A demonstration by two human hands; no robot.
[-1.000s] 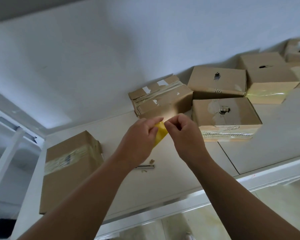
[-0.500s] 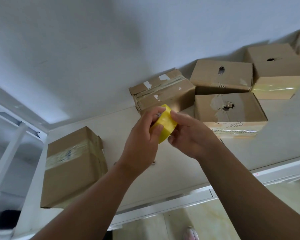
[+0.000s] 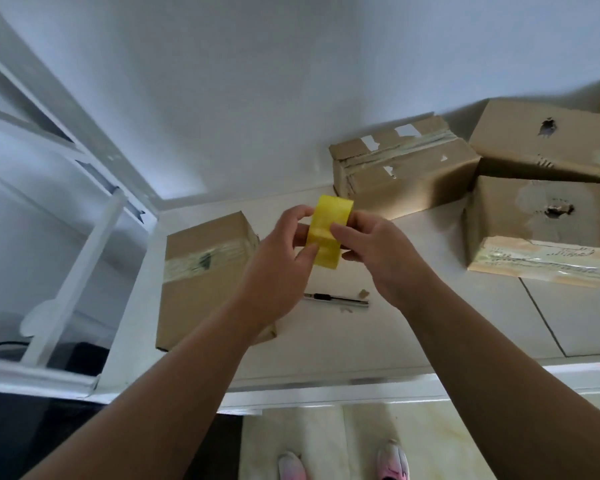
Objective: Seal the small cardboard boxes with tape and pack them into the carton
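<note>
A yellow roll of tape [image 3: 330, 230] is held up over the white table [image 3: 378, 334], edge-on to me. My left hand [image 3: 278, 268] grips its left side, thumb on the outer face. My right hand [image 3: 374, 258] holds the right side, with its thumb pressing the tape's surface. A small taped cardboard box [image 3: 201, 271] lies on the table to the left, partly behind my left forearm. Three more small boxes sit further back on the right: one with torn labels [image 3: 402, 171], one with a hole on top [image 3: 541, 140], and one nearer [image 3: 541, 226].
A metal utility knife [image 3: 336, 299] lies on the table under my hands, with cardboard scraps beside it. A white wall stands behind the boxes. A white rack frame [image 3: 70, 271] stands at the left. Below the table edge are a pale floor and my shoes [image 3: 392, 459].
The view has shifted right and down, so the boxes sit further right. The roll has turned edge-on and both hands have regripped it, the right thumb now on its face.
</note>
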